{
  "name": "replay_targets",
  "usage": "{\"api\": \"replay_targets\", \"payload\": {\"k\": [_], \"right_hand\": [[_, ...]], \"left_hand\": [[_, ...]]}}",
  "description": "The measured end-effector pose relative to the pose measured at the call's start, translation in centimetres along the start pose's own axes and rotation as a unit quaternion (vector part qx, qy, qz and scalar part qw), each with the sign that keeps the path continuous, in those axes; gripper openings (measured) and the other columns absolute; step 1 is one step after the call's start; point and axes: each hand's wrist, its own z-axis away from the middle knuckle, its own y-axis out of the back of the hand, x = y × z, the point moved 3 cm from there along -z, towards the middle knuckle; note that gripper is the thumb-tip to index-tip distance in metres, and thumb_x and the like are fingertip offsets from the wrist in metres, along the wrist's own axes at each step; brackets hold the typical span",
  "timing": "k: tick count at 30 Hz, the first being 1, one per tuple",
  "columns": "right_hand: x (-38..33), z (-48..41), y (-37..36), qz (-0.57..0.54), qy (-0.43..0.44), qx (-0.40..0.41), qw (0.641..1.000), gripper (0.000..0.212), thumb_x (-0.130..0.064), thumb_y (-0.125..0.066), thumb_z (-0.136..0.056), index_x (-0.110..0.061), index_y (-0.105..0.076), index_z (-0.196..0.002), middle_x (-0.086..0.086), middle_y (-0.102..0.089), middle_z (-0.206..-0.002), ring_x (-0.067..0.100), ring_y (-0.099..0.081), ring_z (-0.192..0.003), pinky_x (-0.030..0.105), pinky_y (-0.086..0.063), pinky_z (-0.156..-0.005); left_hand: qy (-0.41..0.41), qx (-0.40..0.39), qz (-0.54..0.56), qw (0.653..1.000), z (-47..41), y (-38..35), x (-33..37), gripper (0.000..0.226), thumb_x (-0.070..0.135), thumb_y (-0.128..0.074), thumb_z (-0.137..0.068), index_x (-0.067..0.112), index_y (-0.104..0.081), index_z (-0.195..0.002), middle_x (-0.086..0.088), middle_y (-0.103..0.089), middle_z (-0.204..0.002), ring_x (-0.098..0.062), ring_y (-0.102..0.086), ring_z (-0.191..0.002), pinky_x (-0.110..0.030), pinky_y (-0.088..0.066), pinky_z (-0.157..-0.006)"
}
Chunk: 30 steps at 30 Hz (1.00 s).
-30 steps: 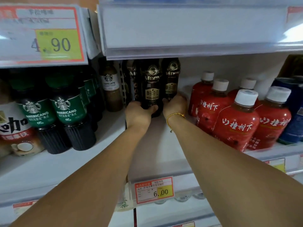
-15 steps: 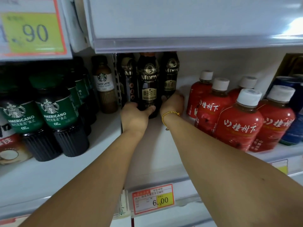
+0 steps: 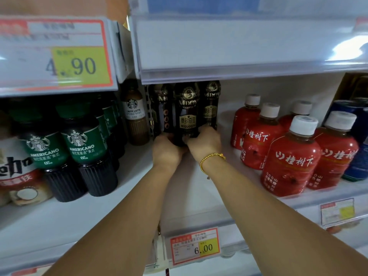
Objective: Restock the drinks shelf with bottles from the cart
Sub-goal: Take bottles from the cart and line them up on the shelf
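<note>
We are seeing two bare forearms, with no sleeves reaching into view on either one. We are wearing a thin bracelet [image 3: 212, 158] of small gold-coloured beads on the right wrist, with a slightly larger ornament sitting on its upper side and a tiny dark charm hanging from it below. The left hand [image 3: 166, 151] and right hand [image 3: 205, 140] are wearing no gloves, and the left wrist is carrying nothing.

Both hands, left hand [image 3: 166, 150] and right hand [image 3: 206, 141], clasp the dark coffee bottle [image 3: 187, 114] on the shelf [image 3: 191, 196].
</note>
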Motion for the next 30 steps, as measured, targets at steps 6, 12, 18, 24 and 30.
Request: {"api": "replay_targets", "payload": {"k": [6, 12, 18, 24, 30], "right_hand": [[0.7, -2.2, -1.2, -0.004, -0.001, 0.040, 0.999, 0.042, -0.021, -0.073, -0.077, 0.000, -0.061, -0.111, 0.016, -0.066, -0.113, 0.028, -0.063, -0.106, 0.028, -0.050, -0.084], [0.7, -3.4, -1.5, 0.032, 0.011, 0.047, 0.998, 0.036, -0.024, -0.074, -0.077, 0.002, -0.066, -0.101, 0.018, -0.068, -0.105, 0.031, -0.064, -0.100, 0.031, -0.051, -0.079], [0.4, -3.8, -2.1, 0.027, -0.002, 0.060, 0.998, 0.040, -0.028, -0.076, -0.075, 0.001, -0.065, -0.101, 0.016, -0.069, -0.104, 0.029, -0.065, -0.100, 0.026, -0.046, -0.072], [0.1, -2.6, -2.2, 0.082, 0.029, 0.030, 0.996, 0.024, -0.023, -0.066, -0.082, -0.004, -0.069, -0.095, 0.014, -0.070, -0.097, 0.030, -0.065, -0.095, 0.023, -0.043, -0.061], [-1.8, 0.3, -1.8, 0.023, 0.104, -0.055, 0.993, 0.031, 0.000, -0.048, -0.086, -0.008, -0.071, -0.106, 0.009, -0.069, -0.111, 0.023, -0.059, -0.111, 0.013, -0.038, -0.084]], "left_hand": [[-0.055, -0.005, -0.087, 0.995, -0.4, -1.1, -0.4, 0.017, 0.017, -0.052, -0.091, 0.007, -0.063, -0.098, -0.013, -0.068, -0.096, -0.025, -0.060, -0.085, -0.014, -0.029, -0.057], [-0.088, -0.027, -0.147, 0.985, -0.5, -1.5, -0.4, 0.030, 0.018, -0.045, -0.095, 0.014, -0.054, -0.123, -0.010, -0.062, -0.120, -0.027, -0.056, -0.110, -0.017, -0.032, -0.073], [-0.081, -0.030, -0.132, 0.988, -0.7, -1.4, -0.6, 0.027, 0.013, -0.047, -0.092, 0.007, -0.058, -0.116, -0.014, -0.064, -0.114, -0.029, -0.058, -0.105, -0.013, -0.027, -0.062], [-0.003, 0.117, -0.031, 0.993, -2.1, 1.6, -0.3, 0.031, 0.005, -0.064, -0.080, -0.001, -0.060, -0.110, -0.015, -0.065, -0.111, -0.028, -0.060, -0.107, -0.023, -0.043, -0.081], [0.018, 0.130, -0.014, 0.991, -3.4, 0.6, -1.3, 0.047, 0.019, -0.075, -0.072, 0.000, -0.059, -0.111, -0.018, -0.066, -0.110, -0.030, -0.062, -0.105, -0.037, -0.052, -0.088]]}}
